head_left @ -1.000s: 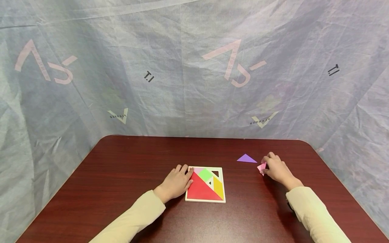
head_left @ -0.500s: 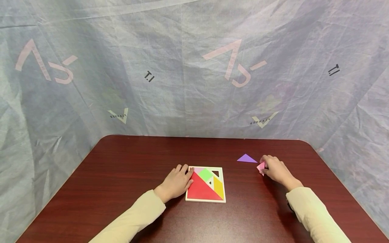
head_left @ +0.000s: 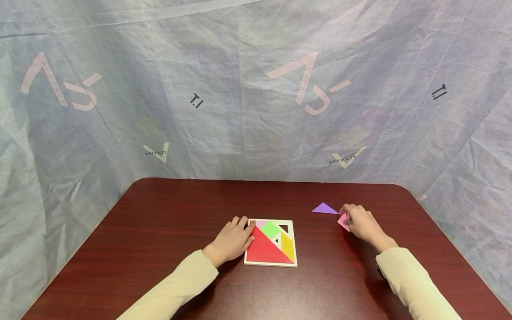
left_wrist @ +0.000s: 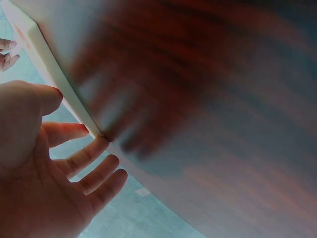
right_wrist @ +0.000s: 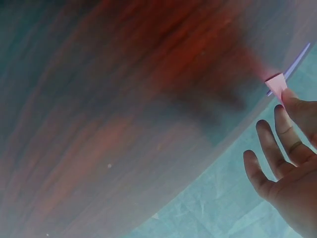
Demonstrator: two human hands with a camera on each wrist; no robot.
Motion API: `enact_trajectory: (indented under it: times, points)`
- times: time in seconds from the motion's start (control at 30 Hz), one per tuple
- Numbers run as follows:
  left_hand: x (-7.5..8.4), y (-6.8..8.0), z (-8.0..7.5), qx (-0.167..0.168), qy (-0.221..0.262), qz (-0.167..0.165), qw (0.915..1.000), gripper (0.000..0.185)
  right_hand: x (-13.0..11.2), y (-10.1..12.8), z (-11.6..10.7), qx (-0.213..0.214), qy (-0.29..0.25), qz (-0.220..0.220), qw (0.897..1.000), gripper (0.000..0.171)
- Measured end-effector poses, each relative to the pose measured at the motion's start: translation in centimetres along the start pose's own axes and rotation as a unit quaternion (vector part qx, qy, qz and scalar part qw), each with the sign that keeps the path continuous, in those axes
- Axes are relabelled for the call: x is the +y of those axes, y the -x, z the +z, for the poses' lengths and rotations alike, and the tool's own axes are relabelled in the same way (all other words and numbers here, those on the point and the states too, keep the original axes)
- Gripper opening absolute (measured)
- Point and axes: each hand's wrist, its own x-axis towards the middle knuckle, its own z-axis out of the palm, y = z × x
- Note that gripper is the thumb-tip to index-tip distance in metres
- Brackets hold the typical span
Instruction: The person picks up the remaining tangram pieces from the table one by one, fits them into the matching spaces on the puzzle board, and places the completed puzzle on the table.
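Observation:
My left hand (head_left: 229, 240) rests at the left edge of a white-framed tangram board (head_left: 270, 266), its index finger on the upper left corner. Two large red triangles or one red area (head_left: 264, 249), a green square (head_left: 270, 230), a yellow parallelogram (head_left: 287, 247) and a partly covered pink-lilac piece (head_left: 261, 223) lie in the board. In the left wrist view, thumb and fingertips touch the board's side (left_wrist: 64, 87). My right hand (head_left: 361, 223) pinches a pink tangram piece (head_left: 343, 222), tilted up; fingers hide part of it. Beside it lies a purple triangle (head_left: 325, 208).
The dark red wooden table (head_left: 180, 204) carries everything. Behind it hangs a grey printed cloth (head_left: 240, 111), which also runs along both sides. Two dark gaps show in the board's upper right part.
My right hand has shifted slightly left, and the pink piece in it has turned a little. My left hand and the board have stayed in place.

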Motion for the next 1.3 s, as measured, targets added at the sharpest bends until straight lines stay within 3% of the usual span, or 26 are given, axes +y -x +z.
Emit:
enact_trajectory:
  times: [1.3]
  points:
    - [0.0,0.0,0.0,0.004,0.003,-0.002,1.0000,0.041,-4.2,-0.4,0.8,0.085,0.010,-0.085,0.993,0.019]
